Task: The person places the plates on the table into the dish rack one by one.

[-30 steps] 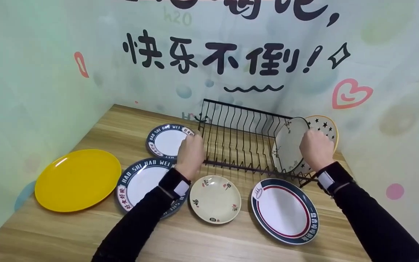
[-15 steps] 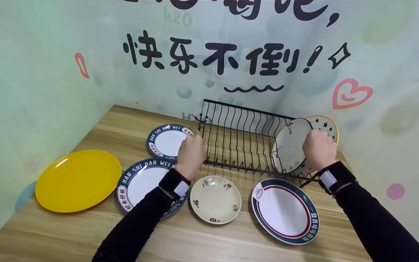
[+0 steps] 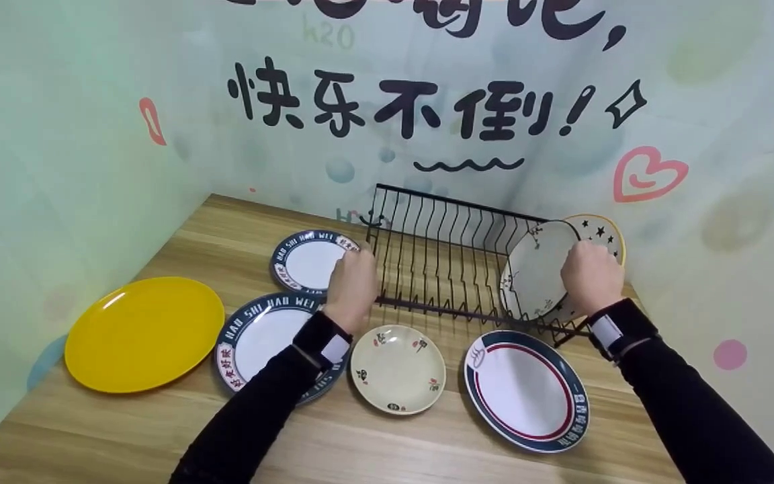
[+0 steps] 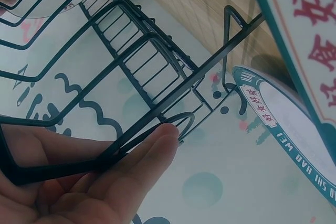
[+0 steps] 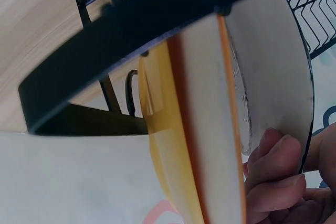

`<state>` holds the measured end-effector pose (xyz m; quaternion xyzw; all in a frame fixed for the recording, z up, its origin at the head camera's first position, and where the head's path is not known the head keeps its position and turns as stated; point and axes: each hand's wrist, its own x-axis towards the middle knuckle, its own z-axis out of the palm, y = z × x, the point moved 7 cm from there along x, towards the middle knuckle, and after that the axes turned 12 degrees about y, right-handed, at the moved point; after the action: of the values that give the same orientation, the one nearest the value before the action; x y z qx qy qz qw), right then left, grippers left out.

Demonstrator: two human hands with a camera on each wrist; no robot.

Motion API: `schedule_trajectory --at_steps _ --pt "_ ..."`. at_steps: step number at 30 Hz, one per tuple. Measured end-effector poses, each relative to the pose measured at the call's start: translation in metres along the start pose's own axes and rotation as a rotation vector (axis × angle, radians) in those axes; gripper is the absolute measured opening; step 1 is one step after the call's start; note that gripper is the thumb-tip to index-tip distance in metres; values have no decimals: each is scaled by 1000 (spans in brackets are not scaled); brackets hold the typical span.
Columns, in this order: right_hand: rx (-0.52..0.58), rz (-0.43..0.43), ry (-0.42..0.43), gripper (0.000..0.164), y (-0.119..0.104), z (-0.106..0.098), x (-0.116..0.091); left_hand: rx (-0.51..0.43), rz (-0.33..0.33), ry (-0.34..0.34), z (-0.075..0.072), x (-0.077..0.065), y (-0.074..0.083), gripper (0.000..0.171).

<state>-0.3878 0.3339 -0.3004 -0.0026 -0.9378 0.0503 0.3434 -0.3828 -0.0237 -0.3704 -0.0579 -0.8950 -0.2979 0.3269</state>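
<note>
A black wire dish rack (image 3: 441,310) stands at the back of the table. My left hand (image 3: 353,288) grips its left end; in the left wrist view, thumb and fingers (image 4: 152,161) close around the frame bar. At the rack's right end my right hand (image 3: 592,277) pinches the edge of a cream plate (image 3: 538,272) with a thin dark rim, which stands on edge in the slots. Right beside it, a plate with black stars and an orange rim (image 3: 598,230) also stands in the rack, partly hidden by my right hand. A yellow surface (image 5: 168,145) shows beyond the orange rim.
On the wooden table lie a yellow plate (image 3: 145,336) at left, a small blue-rimmed plate (image 3: 310,263), a larger blue-rimmed plate (image 3: 269,339) partly under my left arm, a small cream dish (image 3: 398,370) and an oval dark-rimmed plate (image 3: 525,390). A printed wall (image 3: 387,144) stands behind.
My right hand has shifted slightly to the right, and the top edge of the cream plate has tilted right with it, nearer the star plate. My left hand keeps its place on the rack.
</note>
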Motion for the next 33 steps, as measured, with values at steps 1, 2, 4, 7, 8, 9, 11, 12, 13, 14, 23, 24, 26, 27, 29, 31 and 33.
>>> schedule_trajectory --at_steps 1,2,4,7,8,9,11,12,13,14,23,24,26,27,29,31,33 --pt "-2 3 2 29 1 0 0 -4 -6 -2 0 0 0 31" --pt "-5 4 2 29 1 -1 -1 -11 -12 -5 1 0 -1 31" --pt "-8 3 4 29 1 -1 -1 -21 -23 -8 1 0 -1 30" --pt "-7 -5 6 30 1 -1 -2 -22 -24 -13 2 0 -1 33" --pt "-7 -9 7 30 1 -2 -2 -22 -21 -16 2 0 -1 35" --pt "-7 -12 8 30 1 -2 -2 -20 -17 -16 2 -1 -1 36" --pt "-6 -17 16 30 0 -2 -3 -16 -7 -15 2 -1 0 37" --pt "-6 -19 15 30 -1 -2 -2 -15 -6 -12 2 -1 0 37" --pt "-6 -21 18 30 -1 -2 -2 -17 -6 -11 2 0 0 36" --pt "-7 -23 20 30 -2 -2 -2 -14 -4 -6 1 0 0 34" --pt "-2 -35 19 32 -2 -4 -2 -6 8 5 1 -1 1 33" --pt "0 -37 16 33 -3 -5 -2 -5 8 4 1 -1 2 33" --pt "5 -51 12 35 -5 -6 -4 -7 8 0 2 -1 2 33" --pt "4 -63 14 36 -6 -8 -4 -7 6 -3 2 -1 2 34" --pt "6 -86 15 36 -9 -9 -6 -11 3 -6 2 -1 1 35" --pt "9 -109 21 34 -12 -11 -7 -17 -6 -9 2 -1 1 38" --pt "17 -120 25 33 -14 -12 -8 -21 -16 -12 2 -1 0 39"
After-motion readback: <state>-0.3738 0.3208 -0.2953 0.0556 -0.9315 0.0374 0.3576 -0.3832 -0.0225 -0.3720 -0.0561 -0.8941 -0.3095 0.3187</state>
